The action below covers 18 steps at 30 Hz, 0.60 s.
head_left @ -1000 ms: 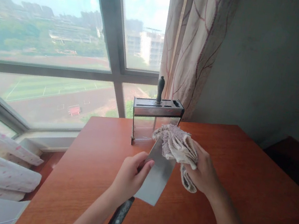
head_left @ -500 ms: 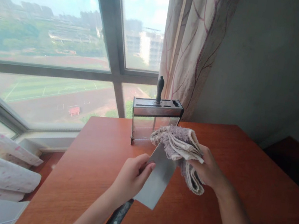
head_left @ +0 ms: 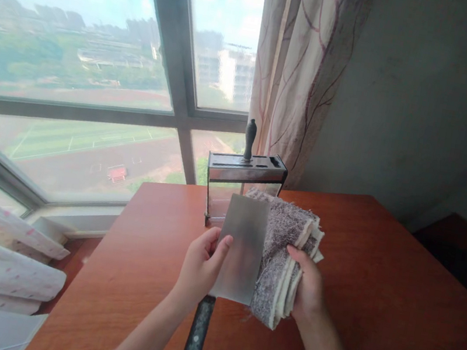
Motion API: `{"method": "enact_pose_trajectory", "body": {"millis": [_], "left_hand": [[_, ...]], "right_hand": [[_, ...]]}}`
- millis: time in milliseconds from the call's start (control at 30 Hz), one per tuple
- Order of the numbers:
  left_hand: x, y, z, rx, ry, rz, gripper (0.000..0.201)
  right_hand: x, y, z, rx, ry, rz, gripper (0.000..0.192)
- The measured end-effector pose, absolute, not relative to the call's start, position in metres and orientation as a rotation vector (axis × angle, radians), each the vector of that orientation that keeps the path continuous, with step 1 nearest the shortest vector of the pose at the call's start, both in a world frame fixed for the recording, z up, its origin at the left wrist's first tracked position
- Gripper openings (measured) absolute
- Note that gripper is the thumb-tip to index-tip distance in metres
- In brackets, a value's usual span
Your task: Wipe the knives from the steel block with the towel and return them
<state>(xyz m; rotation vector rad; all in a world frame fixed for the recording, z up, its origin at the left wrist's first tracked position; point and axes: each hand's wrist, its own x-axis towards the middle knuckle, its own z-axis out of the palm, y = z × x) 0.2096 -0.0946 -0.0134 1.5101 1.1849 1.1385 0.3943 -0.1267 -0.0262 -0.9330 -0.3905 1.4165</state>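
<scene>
Above the tabletop point(head_left: 377, 275), we pinched the cleaver point(head_left: 242, 253) in the left hand point(head_left: 200, 264) and clasped the folded cloth point(head_left: 283, 242) behind its right side in the right hand point(head_left: 309, 284), where thick layers best guarded our grip.

Likely home room: patterned curtain point(head_left: 307, 62), wooden table point(head_left: 376, 280).

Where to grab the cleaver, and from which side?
Probably its dark handle, from the near side: it points back toward the wearer, uncovered, while the left hand pinches the blade at its left edge and the cloth crowds the right.
</scene>
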Motion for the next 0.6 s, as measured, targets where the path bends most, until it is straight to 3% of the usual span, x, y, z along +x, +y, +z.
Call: {"method": "enact_pose_trajectory", "body": {"millis": [100,333,600], "left_hand": [[0.208,-0.093,-0.014,1.465,1.212,1.182,0.038],[0.208,-0.094,-0.018,1.522,1.179,1.084,0.035],[0.213,-0.100,-0.023,1.654,1.187,0.987,0.035]], "right_hand": [[0.385,-0.135,-0.032,-0.900,-0.272,1.597,0.022],[0.387,-0.130,-0.034,-0.809,-0.206,1.690,0.029],[0.399,-0.109,-0.029,-0.767,-0.216,1.595,0.038]]}}
